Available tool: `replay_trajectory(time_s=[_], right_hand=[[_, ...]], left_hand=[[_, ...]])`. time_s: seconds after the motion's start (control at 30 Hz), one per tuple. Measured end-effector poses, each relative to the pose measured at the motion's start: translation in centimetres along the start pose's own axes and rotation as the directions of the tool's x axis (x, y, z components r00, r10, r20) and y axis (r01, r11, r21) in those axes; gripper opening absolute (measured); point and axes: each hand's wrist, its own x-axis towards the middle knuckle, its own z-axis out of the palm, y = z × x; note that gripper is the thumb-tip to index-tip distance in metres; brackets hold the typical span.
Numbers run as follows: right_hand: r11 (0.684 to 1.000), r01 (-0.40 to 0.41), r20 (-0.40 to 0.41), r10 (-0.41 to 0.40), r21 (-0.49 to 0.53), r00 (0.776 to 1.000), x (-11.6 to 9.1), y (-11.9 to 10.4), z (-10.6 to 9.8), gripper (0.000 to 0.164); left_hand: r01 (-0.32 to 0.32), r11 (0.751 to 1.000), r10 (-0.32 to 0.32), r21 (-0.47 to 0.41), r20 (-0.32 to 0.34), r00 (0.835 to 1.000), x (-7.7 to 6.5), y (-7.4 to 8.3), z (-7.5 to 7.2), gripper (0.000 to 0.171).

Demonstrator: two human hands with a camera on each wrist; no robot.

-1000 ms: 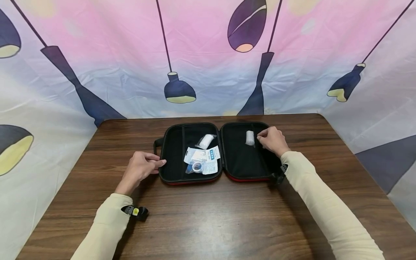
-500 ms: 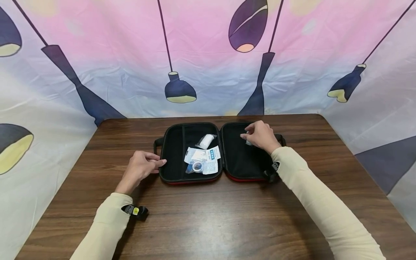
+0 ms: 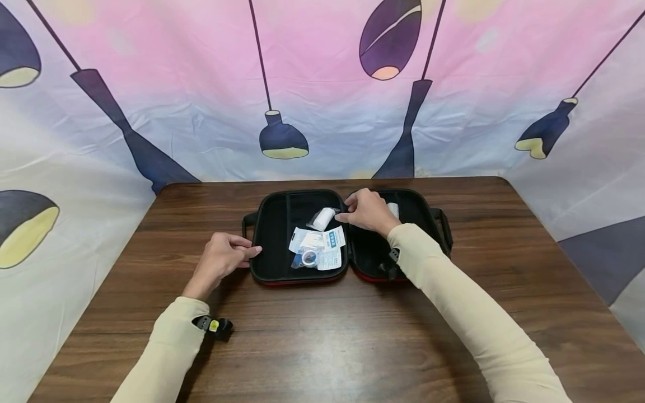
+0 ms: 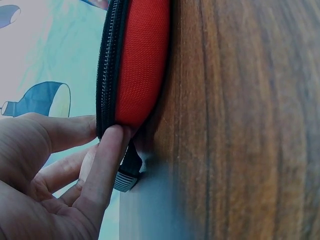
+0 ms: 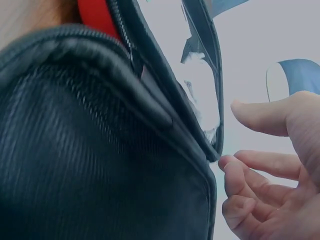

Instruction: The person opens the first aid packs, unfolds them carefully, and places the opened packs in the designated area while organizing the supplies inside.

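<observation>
A black-lined zippered case (image 3: 274,238) with a red shell (image 4: 145,65) lies unfolded on the table. My left hand (image 3: 219,258) pinches the case's left edge between thumb and fingers, near the carry handle. Above the hinge reaches my right hand (image 3: 370,211), thumb and fingers parted and nothing between them in the right wrist view. Its fingertips are close to a wrapped white roll (image 3: 323,218) in the left half. Below that roll lie white-and-blue packets (image 3: 330,258) and a small ring-shaped tape roll (image 3: 309,258). Another white roll (image 3: 393,209) sits in the right half, partly hidden by my right hand.
The brown wooden table (image 3: 322,347) extends around the case. A patterned cloth (image 3: 211,134) hangs behind its far edge. A black handle (image 3: 443,226) sticks out at the case's right side.
My right hand has moved left, from beside the roll in the right half, over that roll, to the hinge. That roll stays in the right half. My left hand keeps its place.
</observation>
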Motion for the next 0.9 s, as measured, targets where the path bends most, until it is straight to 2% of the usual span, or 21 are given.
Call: replay_trajectory(time_s=[0.4,0.67,0.9], right_hand=[[1.0,0.004,0.032,-0.004,0.013,0.999,2.0,-1.3,2.2,0.06],[1.0,0.009,0.055,-0.008,-0.013,0.998,2.5,-1.3,2.8,0.063],[0.999,0.038,0.084,-0.035,-0.028,0.996,2.7,-1.3,3.1,0.059]], left_hand=[[0.013,1.0,-0.013,0.003,-0.001,1.0,0.0,0.1,0.0,0.038],[0.016,1.0,-0.016,-0.001,0.001,1.0,0.0,0.3,0.1,0.038],[0.009,1.0,-0.009,-0.005,0.002,1.0,0.0,0.2,0.0,0.038]])
